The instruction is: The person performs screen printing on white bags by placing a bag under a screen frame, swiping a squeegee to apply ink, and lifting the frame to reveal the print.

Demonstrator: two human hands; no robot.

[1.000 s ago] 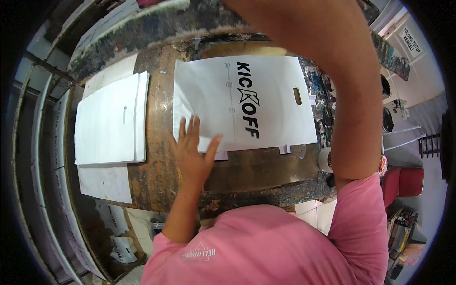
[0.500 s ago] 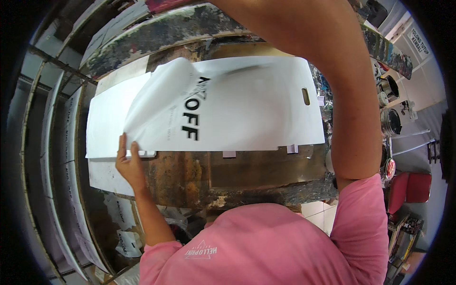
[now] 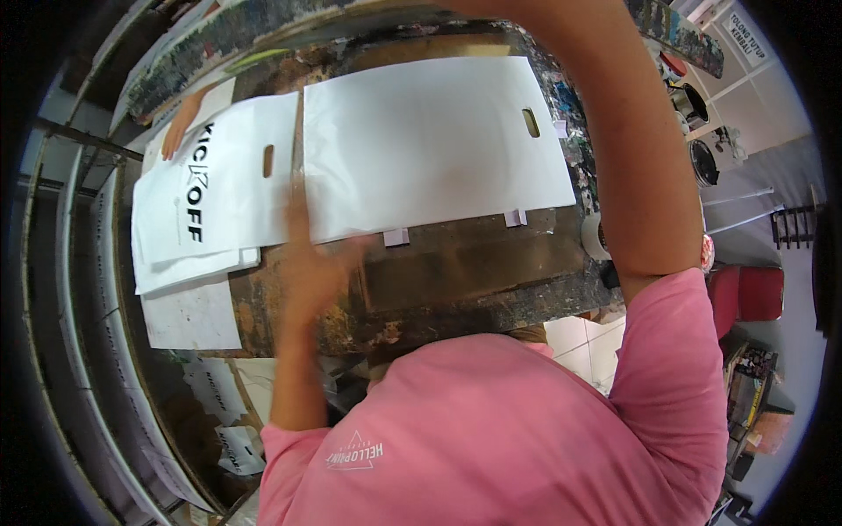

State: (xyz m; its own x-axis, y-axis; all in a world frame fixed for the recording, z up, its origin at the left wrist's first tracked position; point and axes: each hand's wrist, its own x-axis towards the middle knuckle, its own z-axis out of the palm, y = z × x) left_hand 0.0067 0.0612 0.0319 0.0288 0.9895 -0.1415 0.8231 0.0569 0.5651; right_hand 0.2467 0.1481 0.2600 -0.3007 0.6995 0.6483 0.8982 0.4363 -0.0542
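My left hand [image 3: 320, 267], smeared by motion, is at the near edge of a blank white plastic bag [image 3: 430, 158] with an oval handle slot. The bag lies flat on a stained brown printing board [image 3: 465, 267]. My right arm reaches up past the top edge, beside a long paint-spattered frame [image 3: 263, 35]; its hand is out of view. To the left, a white bag with black lettering [image 3: 237, 188] rests on a stack of white bags [image 3: 197, 276]. Another person's hand [image 3: 181, 127] touches its far left part.
Small pale tabs [image 3: 516, 218] stick up along the board's near edge. Racks [image 3: 123, 324] holding printed bags stand at the left. Open paint tins [image 3: 697, 162] and a white cup [image 3: 593, 235] sit at the right. A red chair [image 3: 759, 294] stands beyond them.
The printed bag has gone from the board to the stack at the left, baring the blank one. My left hand has moved right, and another person's hand has appeared at the far left.
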